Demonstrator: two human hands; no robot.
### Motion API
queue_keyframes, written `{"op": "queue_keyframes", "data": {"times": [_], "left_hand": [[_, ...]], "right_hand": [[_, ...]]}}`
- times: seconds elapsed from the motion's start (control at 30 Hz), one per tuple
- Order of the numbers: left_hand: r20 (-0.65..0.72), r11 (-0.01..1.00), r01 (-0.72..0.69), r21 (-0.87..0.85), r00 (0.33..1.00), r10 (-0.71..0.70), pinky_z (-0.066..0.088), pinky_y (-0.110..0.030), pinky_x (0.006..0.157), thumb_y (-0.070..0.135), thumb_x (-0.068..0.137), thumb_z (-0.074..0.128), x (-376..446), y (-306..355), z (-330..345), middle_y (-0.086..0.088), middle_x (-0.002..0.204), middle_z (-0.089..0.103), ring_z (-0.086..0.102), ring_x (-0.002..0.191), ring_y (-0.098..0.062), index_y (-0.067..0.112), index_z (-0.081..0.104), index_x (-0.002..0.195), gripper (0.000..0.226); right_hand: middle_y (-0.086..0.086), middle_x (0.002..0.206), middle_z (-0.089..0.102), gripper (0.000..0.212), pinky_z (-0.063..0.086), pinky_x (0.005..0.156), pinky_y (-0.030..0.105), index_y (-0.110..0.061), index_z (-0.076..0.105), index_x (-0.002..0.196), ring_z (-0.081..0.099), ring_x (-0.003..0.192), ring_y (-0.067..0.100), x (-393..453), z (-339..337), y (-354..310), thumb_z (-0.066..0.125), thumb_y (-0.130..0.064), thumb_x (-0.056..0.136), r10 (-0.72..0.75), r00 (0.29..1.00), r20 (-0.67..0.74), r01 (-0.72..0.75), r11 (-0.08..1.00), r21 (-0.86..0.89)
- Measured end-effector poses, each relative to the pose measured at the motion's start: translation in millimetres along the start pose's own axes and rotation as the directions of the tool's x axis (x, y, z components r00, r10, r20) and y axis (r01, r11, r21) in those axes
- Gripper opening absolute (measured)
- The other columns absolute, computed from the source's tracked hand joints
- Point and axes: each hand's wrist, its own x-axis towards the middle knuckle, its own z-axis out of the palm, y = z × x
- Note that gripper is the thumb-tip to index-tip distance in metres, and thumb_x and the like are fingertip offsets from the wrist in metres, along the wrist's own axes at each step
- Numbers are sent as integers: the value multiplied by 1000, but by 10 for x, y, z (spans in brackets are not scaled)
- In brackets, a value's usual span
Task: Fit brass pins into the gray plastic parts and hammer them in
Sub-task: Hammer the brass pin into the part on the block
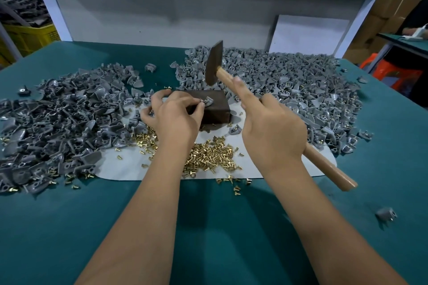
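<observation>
Left hand (172,114) pinching a small gray plastic part (206,101) between thumb and fingertips, steadying it on top of the dark rectangular metal block (213,109), near the block's left edge. Right hand (273,132) wrapped round the pale wooden handle of a dark-headed hammer (214,63), index finger laid straight along the shaft, head raised above the block with open air beneath. Loose brass pins (208,154) heaped on the white mat (129,164), between the forearms. Darker gray parts piled left (58,118), lighter gray parts piled right (289,76). Bare green tabletop (220,227) toward the near edge; one stray gray piece (385,214) lying alone at near right.
</observation>
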Motion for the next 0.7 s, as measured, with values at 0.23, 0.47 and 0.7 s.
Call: {"op": "queue_keyframes", "data": {"times": [0.23,0.47,0.7], "left_hand": [[9,1000,9,2,1000,-9,13,-47,102,41,86,69,2,18,-17,18,103,70,35,127,-16,33,78,85,12],[42,1000,11,21,999,-12,17,-51,104,41,88,67,7,27,-48,18,106,69,35,129,-16,34,77,88,12],[30,1000,13,19,999,-14,16,-50,102,41,87,68,1,22,-33,18,106,69,35,129,-16,33,77,88,13]], "right_hand": [[2,67,54,62,14,43,19,-36,51,137,31,48,19,27,-69,-28,68,-12,82,46,996,75,-46,999,0],[0,64,47,68,11,42,17,-41,45,139,25,44,17,54,-93,-61,68,-12,82,68,988,140,-64,997,-32],[-1,69,55,69,15,41,20,-48,36,141,30,44,19,72,-79,-52,64,-16,87,62,987,146,-62,998,-1]]}}
